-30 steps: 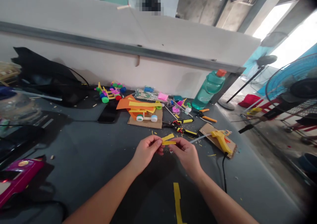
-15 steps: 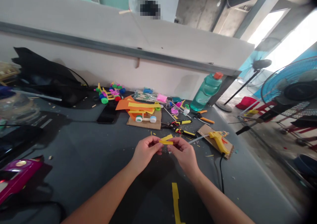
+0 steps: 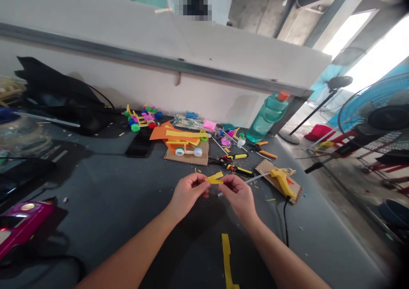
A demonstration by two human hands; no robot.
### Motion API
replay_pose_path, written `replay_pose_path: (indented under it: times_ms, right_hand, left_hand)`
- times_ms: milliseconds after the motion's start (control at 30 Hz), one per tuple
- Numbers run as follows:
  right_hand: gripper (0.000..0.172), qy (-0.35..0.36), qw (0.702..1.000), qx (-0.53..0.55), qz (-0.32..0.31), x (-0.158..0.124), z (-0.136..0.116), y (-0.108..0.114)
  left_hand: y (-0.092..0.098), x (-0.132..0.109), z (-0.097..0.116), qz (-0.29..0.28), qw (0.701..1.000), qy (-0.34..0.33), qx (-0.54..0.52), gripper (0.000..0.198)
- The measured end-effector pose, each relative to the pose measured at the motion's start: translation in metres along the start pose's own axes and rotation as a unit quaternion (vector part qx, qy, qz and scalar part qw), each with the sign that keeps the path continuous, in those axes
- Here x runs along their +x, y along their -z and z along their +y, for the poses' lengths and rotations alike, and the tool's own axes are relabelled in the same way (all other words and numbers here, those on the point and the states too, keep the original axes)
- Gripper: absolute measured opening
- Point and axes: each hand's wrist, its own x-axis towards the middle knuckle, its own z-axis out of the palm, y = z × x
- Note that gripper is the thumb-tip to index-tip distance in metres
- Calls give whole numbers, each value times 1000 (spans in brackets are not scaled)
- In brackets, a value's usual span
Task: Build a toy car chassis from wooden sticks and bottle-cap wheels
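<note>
A small yellow strip (image 3: 214, 181), looking like paper or foam sheet, is pinched at its left end by my left hand (image 3: 188, 194) and at its right end by my right hand (image 3: 238, 195). Both hands are closed, a little above the dark table. Just behind the strip a wider yellow piece (image 3: 217, 175) shows; whether it is joined to the strip I cannot tell. Between my forearms lies a longer yellow strip (image 3: 226, 259). Beyond my hands, a small wheeled frame with bottle-cap wheels (image 3: 180, 151) rests on a cardboard piece (image 3: 171, 156).
To the right, a yellow glue gun (image 3: 283, 181) lies on cardboard, its cord trailing forward. Yellow-black pliers (image 3: 239, 169), orange-handled pliers (image 3: 265, 149) and a green bottle (image 3: 266, 116) stand or lie behind. A phone (image 3: 139, 145) and orange sheets (image 3: 159, 132) are farther back; a magenta device (image 3: 28, 221) is left.
My hands stay almost in place, still pinching the yellow strip, which has tilted slightly. The view has shifted a little.
</note>
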Motion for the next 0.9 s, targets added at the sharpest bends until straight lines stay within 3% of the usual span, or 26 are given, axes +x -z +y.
replay_pose_path:
  times_ms: [900]
  right_hand:
    - [17,12,1000,-8,5,1,1,1]
  left_hand:
    - [4,-1,-7,-27,995,-55,73,16]
